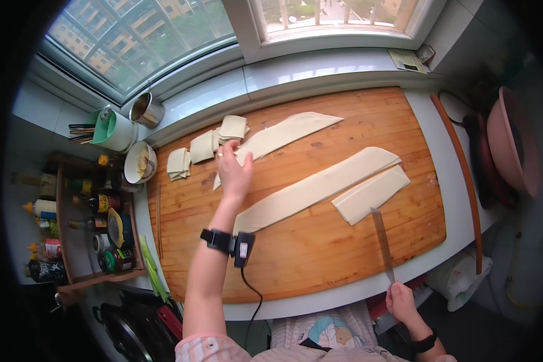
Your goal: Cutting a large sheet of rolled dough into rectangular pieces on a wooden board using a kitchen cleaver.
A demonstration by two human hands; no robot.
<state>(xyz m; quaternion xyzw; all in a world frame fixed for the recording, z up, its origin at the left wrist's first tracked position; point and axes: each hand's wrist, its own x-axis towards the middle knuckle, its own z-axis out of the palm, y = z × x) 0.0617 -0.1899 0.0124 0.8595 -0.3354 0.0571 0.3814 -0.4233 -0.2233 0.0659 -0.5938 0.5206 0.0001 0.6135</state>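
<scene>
My left hand reaches over the upper left of a wooden board, its fingers at the near end of a pale dough strip and beside a stack of dough squares. Whether it grips any dough cannot be told. Two more stacks of squares lie to its left. A long dough strip crosses the board's middle, with a shorter layered piece along its right end. My right hand holds a knife by its handle past the board's near edge; the blade tip is at the layered piece.
A long wooden rolling pin lies right of the board, near a pink basin. At the left are thin wooden sticks, a bowl, a utensil holder, a metal cup, green onion and a rack of bottles.
</scene>
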